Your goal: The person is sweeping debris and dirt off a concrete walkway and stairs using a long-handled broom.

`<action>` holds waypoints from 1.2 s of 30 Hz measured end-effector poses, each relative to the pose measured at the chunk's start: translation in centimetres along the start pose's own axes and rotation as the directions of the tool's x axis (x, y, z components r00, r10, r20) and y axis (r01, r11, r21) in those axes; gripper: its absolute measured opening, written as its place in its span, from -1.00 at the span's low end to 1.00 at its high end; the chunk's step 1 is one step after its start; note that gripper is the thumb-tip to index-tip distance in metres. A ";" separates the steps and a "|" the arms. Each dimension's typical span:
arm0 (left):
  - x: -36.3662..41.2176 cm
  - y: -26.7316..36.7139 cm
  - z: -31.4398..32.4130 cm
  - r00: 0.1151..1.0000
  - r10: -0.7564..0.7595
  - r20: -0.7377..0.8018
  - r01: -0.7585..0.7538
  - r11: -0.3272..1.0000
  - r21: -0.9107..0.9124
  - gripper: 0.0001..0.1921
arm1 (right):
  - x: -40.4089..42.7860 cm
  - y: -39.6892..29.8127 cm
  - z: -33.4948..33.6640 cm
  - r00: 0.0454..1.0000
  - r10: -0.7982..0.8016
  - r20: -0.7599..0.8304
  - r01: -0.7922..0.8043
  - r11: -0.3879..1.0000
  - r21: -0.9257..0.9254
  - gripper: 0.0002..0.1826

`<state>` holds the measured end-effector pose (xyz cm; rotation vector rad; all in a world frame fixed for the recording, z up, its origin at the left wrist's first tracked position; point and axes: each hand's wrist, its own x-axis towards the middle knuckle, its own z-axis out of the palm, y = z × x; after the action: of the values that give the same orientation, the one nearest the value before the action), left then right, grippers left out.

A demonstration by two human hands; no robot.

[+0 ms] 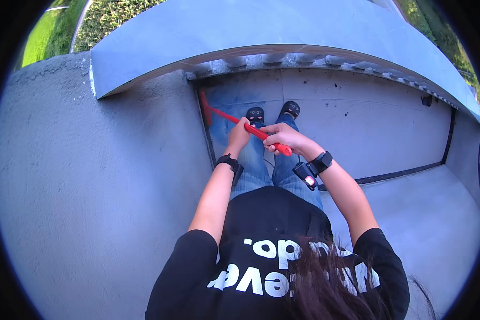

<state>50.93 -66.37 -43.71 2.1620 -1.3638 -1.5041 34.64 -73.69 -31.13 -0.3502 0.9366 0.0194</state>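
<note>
Both hands grip a red pole (pixel 230 116) that runs slantwise from my waist to the floor at the far left. At its far end a red crosswise head (pixel 205 107) stands against the dark edging by the left wall; whether it is a broom or a squeegee I cannot tell. My left hand (pixel 240 134) is closed around the pole further down. Nearer its upper end, my right hand (pixel 285 139) wraps it from the right side, and the hollow-looking tip sticks out past the fingers. My shoes (pixel 256 115) stand on the tiles just beyond the hands.
Grey floor tiles (pixel 324 116) carry scattered dark specks. A rough plastered wall (pixel 104 160) rises at the left. Ahead, a balustrade with a broad grey top rail (pixel 264 28) and short balusters (pixel 274 58) bounds the floor. A small dark object (pixel 427 101) lies near the right end.
</note>
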 end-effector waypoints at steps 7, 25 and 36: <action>3.2 2.3 3.5 0.998 -0.017 0.061 0.018 1.000 -0.005 -0.77 | 1.9 1.5 -7.2 0.997 0.046 0.068 -0.066 0.943 0.328 -0.40; 7.4 2.1 4.0 0.998 -0.063 -0.002 0.057 0.890 0.453 -0.73 | 8.5 2.3 -9.1 0.991 0.102 0.089 -0.119 0.970 0.211 -0.95; 2.6 3.9 4.7 0.949 0.157 0.274 -0.281 0.814 0.508 -0.76 | -0.6 5.5 -4.7 0.992 0.087 -0.095 -0.037 0.898 0.439 -0.88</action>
<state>45.04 -68.98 -45.32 2.0447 -2.2710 -1.4200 29.66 -69.84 -34.84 0.0988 1.0333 -0.1528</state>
